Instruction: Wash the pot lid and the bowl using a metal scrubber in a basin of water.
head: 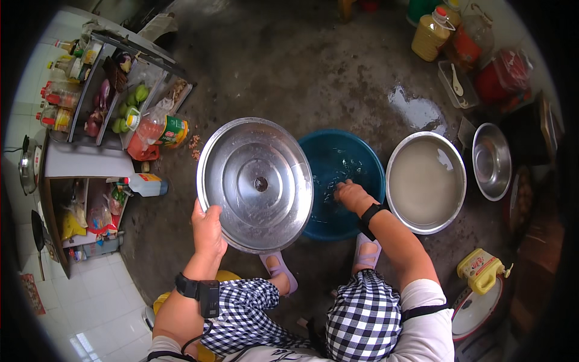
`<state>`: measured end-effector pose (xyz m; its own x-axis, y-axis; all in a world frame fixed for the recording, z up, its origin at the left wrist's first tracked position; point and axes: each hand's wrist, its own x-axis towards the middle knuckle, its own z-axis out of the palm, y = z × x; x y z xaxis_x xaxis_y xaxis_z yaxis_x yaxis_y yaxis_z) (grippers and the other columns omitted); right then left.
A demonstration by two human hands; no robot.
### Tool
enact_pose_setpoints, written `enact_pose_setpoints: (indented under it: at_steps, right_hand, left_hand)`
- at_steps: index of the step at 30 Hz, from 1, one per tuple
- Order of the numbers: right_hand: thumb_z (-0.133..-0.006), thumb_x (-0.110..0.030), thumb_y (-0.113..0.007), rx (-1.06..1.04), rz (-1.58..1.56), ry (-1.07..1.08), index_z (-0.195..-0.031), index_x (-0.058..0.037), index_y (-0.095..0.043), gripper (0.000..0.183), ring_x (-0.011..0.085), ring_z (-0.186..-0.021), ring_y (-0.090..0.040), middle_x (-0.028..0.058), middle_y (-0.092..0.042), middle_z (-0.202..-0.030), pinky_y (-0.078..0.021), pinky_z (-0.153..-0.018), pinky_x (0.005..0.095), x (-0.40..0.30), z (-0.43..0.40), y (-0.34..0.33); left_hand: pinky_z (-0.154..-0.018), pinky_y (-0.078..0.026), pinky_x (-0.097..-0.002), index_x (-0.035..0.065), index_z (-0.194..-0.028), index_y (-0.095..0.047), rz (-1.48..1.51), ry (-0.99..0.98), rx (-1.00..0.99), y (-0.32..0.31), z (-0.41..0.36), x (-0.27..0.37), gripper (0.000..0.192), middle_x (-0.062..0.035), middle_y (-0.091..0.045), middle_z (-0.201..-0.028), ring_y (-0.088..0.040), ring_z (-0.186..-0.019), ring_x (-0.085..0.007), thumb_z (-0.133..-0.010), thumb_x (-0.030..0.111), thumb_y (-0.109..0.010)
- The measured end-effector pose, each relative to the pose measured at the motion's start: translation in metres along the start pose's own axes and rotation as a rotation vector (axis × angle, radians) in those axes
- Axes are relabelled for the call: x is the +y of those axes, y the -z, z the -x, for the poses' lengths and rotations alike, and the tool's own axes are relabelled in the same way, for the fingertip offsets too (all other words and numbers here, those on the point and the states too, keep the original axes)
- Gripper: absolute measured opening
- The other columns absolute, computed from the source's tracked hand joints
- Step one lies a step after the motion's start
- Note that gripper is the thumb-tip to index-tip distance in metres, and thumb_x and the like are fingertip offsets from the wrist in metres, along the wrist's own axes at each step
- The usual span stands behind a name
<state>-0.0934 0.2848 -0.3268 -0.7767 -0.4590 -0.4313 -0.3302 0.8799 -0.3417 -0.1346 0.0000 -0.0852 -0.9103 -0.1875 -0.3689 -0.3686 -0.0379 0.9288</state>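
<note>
My left hand point(209, 226) grips the lower left rim of a wide, round stainless-steel lid or shallow basin point(235, 203), thumb on its inner face. Its wet surface has concentric rings and a dark spot at the centre. It is held tilted and covers the left edge of a teal plastic tub point(362, 149) on the floor. Over in that tub, my right hand point(355, 197) reaches into rippling clear water point(332, 172); its fingertips are partly hidden, so whether they hold anything is unclear. Right of the tub stands a steel basin point(462, 181) full of cloudy water point(423, 183).
A smaller steel bowl point(491, 163) stands farther right, near a yellow pump jug point(480, 269). At the left, a rack point(102, 90) holds vegetables and bottles, with a large oil bottle point(165, 131) beside it. A wet patch point(416, 108) shines on the concrete floor point(289, 72).
</note>
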Motion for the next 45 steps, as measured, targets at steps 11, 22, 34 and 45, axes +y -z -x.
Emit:
enact_pose_setpoints:
  at_steps: [11,22,34,45]
  right_hand:
    - [-0.071,-0.003,-0.055,0.837,-1.042,0.002,-0.112,-0.0059,-0.050,0.042,0.0351,-0.093,-0.057,0.0179,-0.057,-0.104,-0.0474,-0.079,0.0383,-0.091,-0.004,0.109]
    - [-0.074,0.005,-0.052,0.834,-0.695,0.173,-0.128,0.0003,-0.036,0.057,0.0393,-0.129,-0.025,0.0223,-0.031,-0.137,-0.0262,-0.106,0.0377,-0.095,-0.029,0.118]
    - [-0.077,0.004,-0.047,0.810,-0.699,0.331,-0.130,-0.0032,-0.036,0.055,0.0373,-0.131,-0.022,0.0201,-0.032,-0.137,-0.0227,-0.107,0.0409,-0.113,-0.023,0.122]
    - [-0.071,0.009,-0.044,1.018,-0.582,0.125,-0.127,-0.0026,-0.038,0.058,0.0406,-0.126,-0.027,0.0186,-0.035,-0.134,-0.0267,-0.105,0.0425,-0.076,-0.044,0.154]
  left_hand:
    - [-0.078,-0.048,-0.0330,0.0018,-0.115,-0.045,0.008,0.065,-0.032,-0.007,0.008,-0.003,0.041,-0.0086,-0.055,-0.098,-0.057,-0.086,-0.0185,-0.074,-0.006,-0.041]
    - [-0.078,-0.048,-0.0323,0.0010,-0.113,-0.046,0.126,0.113,-0.097,-0.018,0.022,0.001,0.038,-0.0082,-0.056,-0.099,-0.056,-0.086,-0.0174,-0.075,-0.007,-0.041]
    - [-0.077,-0.047,-0.0301,0.0020,-0.113,-0.046,0.086,0.112,-0.128,-0.017,0.024,0.003,0.038,-0.0073,-0.056,-0.099,-0.056,-0.085,-0.0159,-0.077,-0.006,-0.041]
    - [-0.078,-0.046,-0.0293,0.0012,-0.110,-0.049,0.000,0.111,-0.148,-0.016,0.030,0.004,0.037,-0.0063,-0.057,-0.096,-0.056,-0.083,-0.0149,-0.075,-0.007,-0.042]
